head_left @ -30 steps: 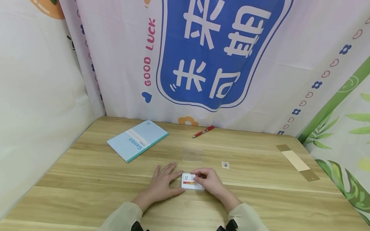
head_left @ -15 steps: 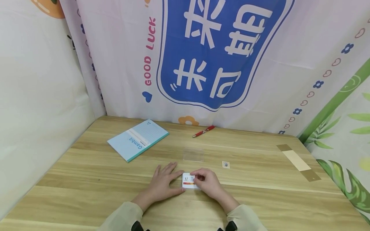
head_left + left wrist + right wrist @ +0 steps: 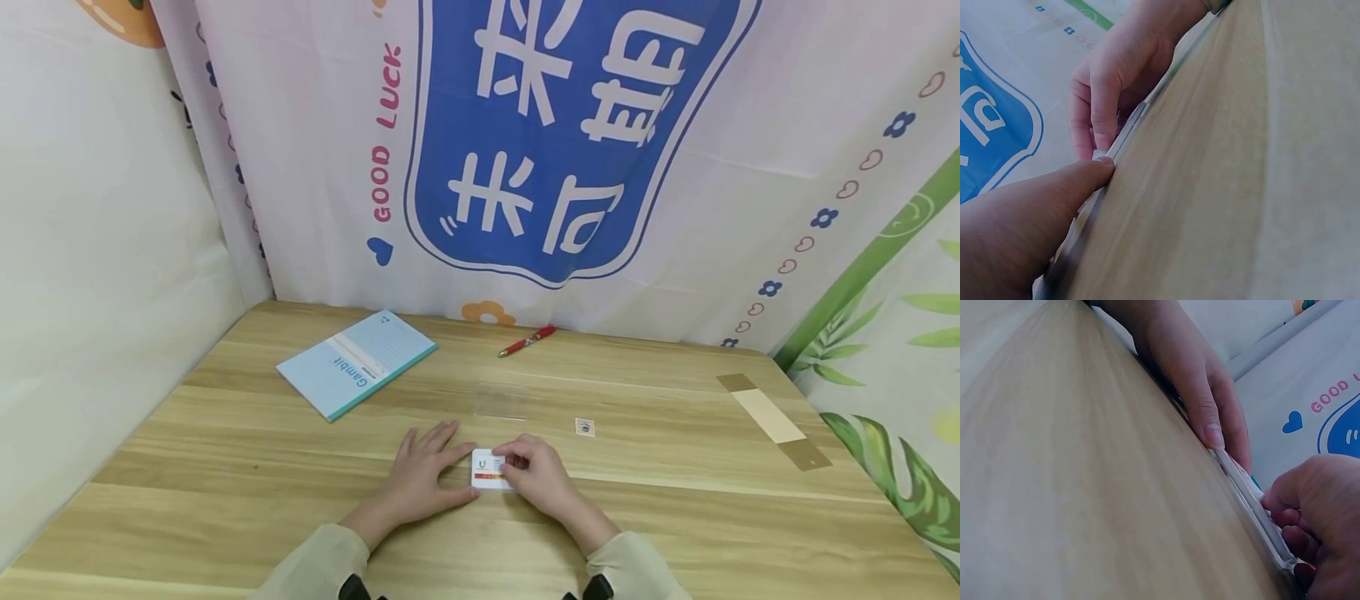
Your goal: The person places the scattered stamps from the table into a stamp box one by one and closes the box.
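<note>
The left hand (image 3: 423, 479) lay on the table with its fingers spread; the tips of its thumb and forefinger touched the left-hand corners of a flat white rectangular card (image 3: 487, 472) with rounded corners, a red-orange band and a dark U-shaped mark. The right hand (image 3: 543, 477) had its fingers bent, thumb and forefinger drawn together against the card's upper face and covering its right part. Whether these tips pinched anything could not be determined. The card lay flat on the wood-grain table (image 3: 225, 500), between the two hands; both wrist views showed it edge-on as a thin layered slab.

Just beyond the card lay a clear rectangular plastic piece (image 3: 501, 402). A small square label with a dark printed figure (image 3: 585, 427) lay to the right of that piece. Farther back were a red pen (image 3: 527, 342), set diagonally, and a light-blue "Gambit" notebook (image 3: 341, 379), to the left. A pale strip with brown ends (image 3: 771, 418) lay near the right edge. A white printed cloth (image 3: 322, 167) hung behind.
</note>
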The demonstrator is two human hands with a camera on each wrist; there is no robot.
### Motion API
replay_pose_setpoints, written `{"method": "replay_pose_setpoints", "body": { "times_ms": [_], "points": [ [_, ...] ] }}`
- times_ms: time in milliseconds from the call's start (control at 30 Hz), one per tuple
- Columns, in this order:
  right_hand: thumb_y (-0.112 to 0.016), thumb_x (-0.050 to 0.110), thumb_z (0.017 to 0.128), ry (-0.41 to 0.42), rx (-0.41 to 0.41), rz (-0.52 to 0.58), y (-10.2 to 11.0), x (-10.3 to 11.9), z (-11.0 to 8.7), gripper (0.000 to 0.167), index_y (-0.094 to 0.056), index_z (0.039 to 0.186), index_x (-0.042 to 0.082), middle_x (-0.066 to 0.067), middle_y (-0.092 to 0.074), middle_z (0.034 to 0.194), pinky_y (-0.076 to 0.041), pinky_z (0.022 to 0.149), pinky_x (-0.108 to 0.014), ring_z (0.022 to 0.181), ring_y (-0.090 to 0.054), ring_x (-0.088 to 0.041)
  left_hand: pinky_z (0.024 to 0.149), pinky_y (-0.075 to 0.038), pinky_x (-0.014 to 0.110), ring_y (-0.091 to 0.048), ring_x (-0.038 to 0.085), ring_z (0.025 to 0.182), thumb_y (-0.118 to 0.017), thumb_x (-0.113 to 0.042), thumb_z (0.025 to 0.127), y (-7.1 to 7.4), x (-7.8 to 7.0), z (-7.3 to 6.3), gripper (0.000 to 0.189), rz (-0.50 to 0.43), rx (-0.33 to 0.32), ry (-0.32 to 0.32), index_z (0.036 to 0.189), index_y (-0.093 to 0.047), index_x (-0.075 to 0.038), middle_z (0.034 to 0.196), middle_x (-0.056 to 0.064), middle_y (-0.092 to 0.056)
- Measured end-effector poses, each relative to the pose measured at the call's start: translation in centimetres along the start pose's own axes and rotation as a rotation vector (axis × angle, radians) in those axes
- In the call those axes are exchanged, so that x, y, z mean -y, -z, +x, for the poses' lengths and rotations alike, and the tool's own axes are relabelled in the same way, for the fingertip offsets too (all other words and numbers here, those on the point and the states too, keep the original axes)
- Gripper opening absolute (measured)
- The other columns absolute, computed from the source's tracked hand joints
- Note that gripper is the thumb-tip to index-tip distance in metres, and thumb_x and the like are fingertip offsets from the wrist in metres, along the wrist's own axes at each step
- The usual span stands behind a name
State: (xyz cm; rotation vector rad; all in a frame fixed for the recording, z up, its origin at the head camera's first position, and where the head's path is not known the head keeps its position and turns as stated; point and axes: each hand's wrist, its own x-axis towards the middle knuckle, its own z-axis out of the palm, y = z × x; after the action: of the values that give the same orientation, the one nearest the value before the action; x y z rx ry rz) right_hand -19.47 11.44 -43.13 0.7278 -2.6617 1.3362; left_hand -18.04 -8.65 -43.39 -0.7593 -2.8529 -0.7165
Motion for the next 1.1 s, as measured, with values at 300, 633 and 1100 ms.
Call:
{"method": "replay_pose_setpoints", "body": {
  "times_ms": [300, 633, 1100],
  "points": [
    [-0.062, -0.006, 0.071, -0.022, -0.003, 0.016, -0.1, -0.1, 0.0, 0.020, -0.066, 0.089, 0.000, 0.005, -0.048, 0.070, -0.039, 0.057, -0.021, 0.066, -0.043, -0.010, 0.096, -0.003, 0.055, -0.021, 0.030, 0.124, -0.055, -0.056, 0.073, 0.1, -0.1, 0.0, 0.060, 0.002, -0.002, 0.006, 0.121, -0.051, -0.020, 0.135, 0.014, -0.031],
    [-0.060, -0.006, 0.074, -0.071, -0.046, 0.134, 1.7, 1.5, 0.0, 0.020, -0.063, 0.093, -0.005, -0.001, -0.052, 0.071, -0.038, 0.054, -0.020, 0.063, -0.045, -0.012, 0.096, -0.002, 0.055, -0.021, 0.029, 0.124, -0.055, -0.057, 0.073, 0.0, -0.1, 0.0, 0.061, 0.004, -0.003, 0.000, 0.122, -0.051, -0.020, 0.135, 0.014, -0.030],
    [-0.059, 0.001, 0.079, -0.168, -0.170, 0.081, 8.7, -3.1, 0.8, 0.024, -0.059, 0.103, -0.006, -0.011, -0.057, 0.086, -0.044, 0.064, -0.027, 0.077, -0.050, -0.019, 0.096, -0.002, 0.055, -0.020, 0.029, 0.125, -0.054, -0.058, 0.073, 0.0, 0.1, 0.0, 0.063, -0.007, 0.007, 0.002, 0.123, -0.050, -0.020, 0.135, 0.013, -0.030]
  ]
}}
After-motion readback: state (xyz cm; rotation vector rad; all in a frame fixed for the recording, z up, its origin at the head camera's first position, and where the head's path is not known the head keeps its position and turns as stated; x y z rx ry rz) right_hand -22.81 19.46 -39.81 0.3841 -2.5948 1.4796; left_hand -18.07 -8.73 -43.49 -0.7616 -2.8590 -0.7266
